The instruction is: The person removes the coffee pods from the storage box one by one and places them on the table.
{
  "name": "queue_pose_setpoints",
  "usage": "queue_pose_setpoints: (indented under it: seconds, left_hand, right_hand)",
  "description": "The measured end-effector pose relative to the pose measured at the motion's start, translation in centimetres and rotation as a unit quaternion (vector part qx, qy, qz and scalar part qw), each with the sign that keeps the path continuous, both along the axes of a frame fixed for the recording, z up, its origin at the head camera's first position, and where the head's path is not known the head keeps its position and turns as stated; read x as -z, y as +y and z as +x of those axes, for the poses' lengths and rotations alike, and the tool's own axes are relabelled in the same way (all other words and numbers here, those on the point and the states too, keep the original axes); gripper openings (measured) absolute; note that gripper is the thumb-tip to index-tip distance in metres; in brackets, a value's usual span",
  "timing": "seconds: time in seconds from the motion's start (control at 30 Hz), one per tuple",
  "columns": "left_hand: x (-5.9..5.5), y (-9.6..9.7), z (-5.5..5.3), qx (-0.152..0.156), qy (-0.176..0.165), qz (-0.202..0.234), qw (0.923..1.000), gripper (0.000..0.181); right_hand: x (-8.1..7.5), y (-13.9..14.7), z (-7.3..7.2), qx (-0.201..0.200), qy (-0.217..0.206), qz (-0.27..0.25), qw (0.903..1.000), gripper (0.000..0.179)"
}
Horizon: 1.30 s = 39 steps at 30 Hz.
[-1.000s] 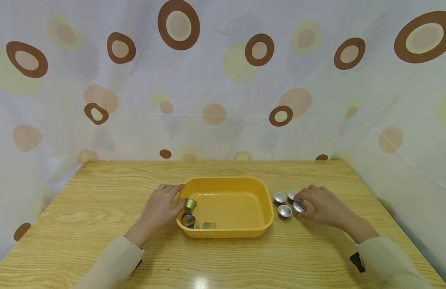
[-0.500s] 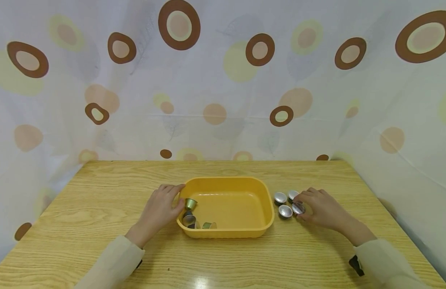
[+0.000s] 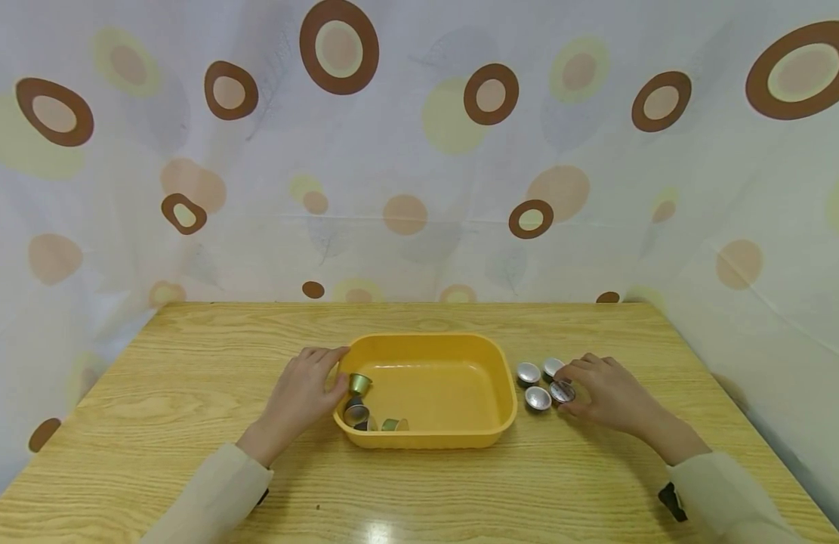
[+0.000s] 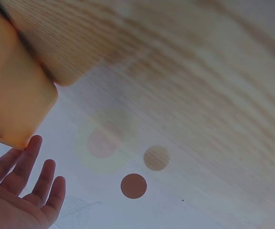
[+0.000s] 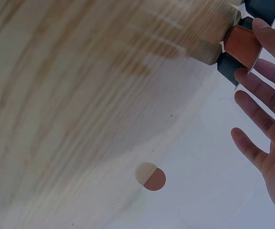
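My left hand [image 3: 300, 393] rests at the left end of a yellow plastic basin [image 3: 433, 440], thumb and index finger touching its rim. In the left wrist view its fingers [image 4: 44, 183] are relaxed and fairly straight. With thumb and fingers, my right hand [image 3: 609, 397] pinches a coffee capsule [image 3: 562, 392], foil lid up, right of the basin. Seen from the right wrist, this coppery capsule [image 5: 242, 46] stands among dark ones. Three more silver-lidded capsules sit beside it: one nearest the basin [image 3: 528, 373], one in front [image 3: 538, 399], one behind [image 3: 552, 368], partly covered by my fingers.
Inside the basin, several capsules lie tipped along the left end, among them a green one [image 3: 360, 383] and a dark one [image 3: 356, 413]. The wooden table [image 3: 419, 491] ends at a patterned cloth [image 3: 405, 257] behind and at the sides.
My right hand has moved the pinched capsule slightly down and nearer the front-left capsule, mostly during the first half second. My left hand and the basin have stayed in place.
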State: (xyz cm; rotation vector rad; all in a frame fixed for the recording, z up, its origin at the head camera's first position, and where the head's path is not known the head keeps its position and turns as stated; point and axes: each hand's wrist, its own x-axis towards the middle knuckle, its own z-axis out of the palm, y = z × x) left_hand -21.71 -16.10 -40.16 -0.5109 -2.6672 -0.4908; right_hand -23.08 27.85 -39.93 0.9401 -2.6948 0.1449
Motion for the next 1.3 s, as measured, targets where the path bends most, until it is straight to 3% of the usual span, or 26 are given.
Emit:
queue_pose_setpoints:
  seconds: [0.73,1.3]
  left_hand:
    - [0.1,0.0,0.0,0.002,0.008,-0.004,1.0,0.038]
    - [0.2,-0.1,-0.1,0.004,0.009,-0.004,0.9999,0.038]
  right_hand:
    - [-0.9,-0.3,-0.6,-0.019,0.033,-0.015,0.9992,0.03]
    - [-2.0,-3.1,-1.6,-0.083,0.094,-0.041,0.9913,0.032]
